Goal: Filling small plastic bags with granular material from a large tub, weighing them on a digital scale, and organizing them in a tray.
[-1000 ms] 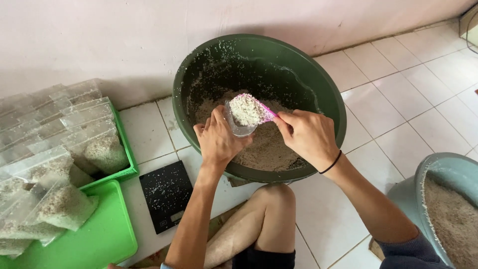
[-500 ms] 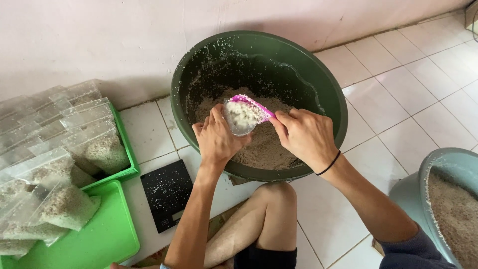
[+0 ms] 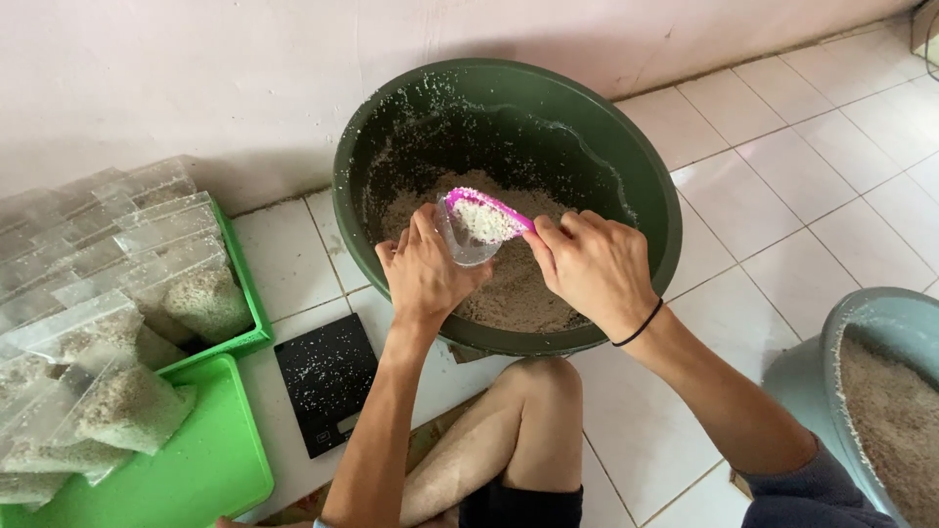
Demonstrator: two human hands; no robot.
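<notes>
- Two bare hands at work over one large dark-green basin (image 3: pixel 641 186), which stands on the white tiled floor (image 3: pixel 782 196) against a pale wall.
- Left hand (image 3: pixel 425 279): fingers wrapped round a small clear plastic bag (image 3: pixel 462 244), holding its mouth open and upward, just above the pale crumbly grain mix (image 3: pixel 518 293) in the basin.
- Right hand (image 3: pixel 587 264): closed on the handle of a pink scoop (image 3: pixel 484 203); a black band sits on that wrist.
- Scoop: loaded with the mix; its long axis runs from the right hand toward the upper left, bowl end touching or just over the bag's mouth. The bag lies directly left of the right hand's grip, the two hands near each other.
- Black flat scale (image 3: pixel 328 376): on the floor just left of the person's knee, nearer the left hand, dusted with pale grains.
- Green trays, two: near tray (image 3: pixel 186 479) at lower left, far tray (image 3: pixel 245 293) behind it; both hold filled clear rectangular bags (image 3: pixel 137 401), stacked and leaning, no labels legible.
- Grey-blue basin (image 3: pixel 841 332): at right edge, well apart, also holding pale mix.
</notes>
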